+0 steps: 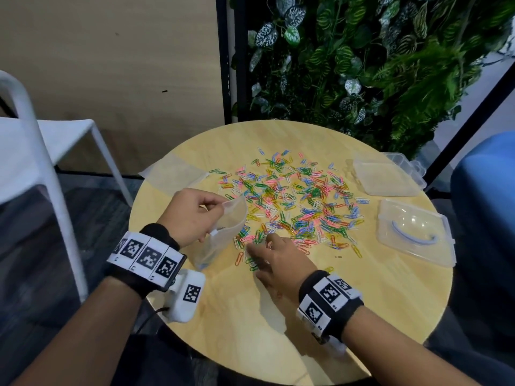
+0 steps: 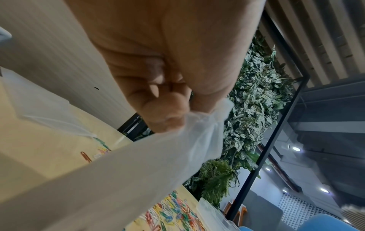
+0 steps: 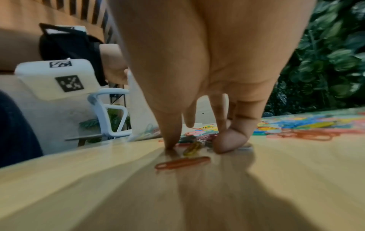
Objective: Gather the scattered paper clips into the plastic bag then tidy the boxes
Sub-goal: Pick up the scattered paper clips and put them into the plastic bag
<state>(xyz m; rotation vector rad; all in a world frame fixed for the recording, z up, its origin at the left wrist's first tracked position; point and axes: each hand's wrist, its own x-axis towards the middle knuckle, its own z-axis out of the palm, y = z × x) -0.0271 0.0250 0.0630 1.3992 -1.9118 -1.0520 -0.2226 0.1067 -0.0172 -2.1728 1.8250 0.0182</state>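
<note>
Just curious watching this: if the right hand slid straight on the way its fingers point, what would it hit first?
Probably the plastic bag held open by the left hand. The right hand points up-left across the table, a few paper clips lying under its fingertips; depth is hard to judge.

Soft indoor light, blurred wrist views

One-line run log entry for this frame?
left hand: pinches clear plastic bag open | right hand: fingertips sweeping coloured paper clips | clear plastic boxes: untouched

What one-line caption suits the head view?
Left hand pinches open a clear plastic bag while right hand sweeps multicoloured paper clips on a round wooden table.
</note>
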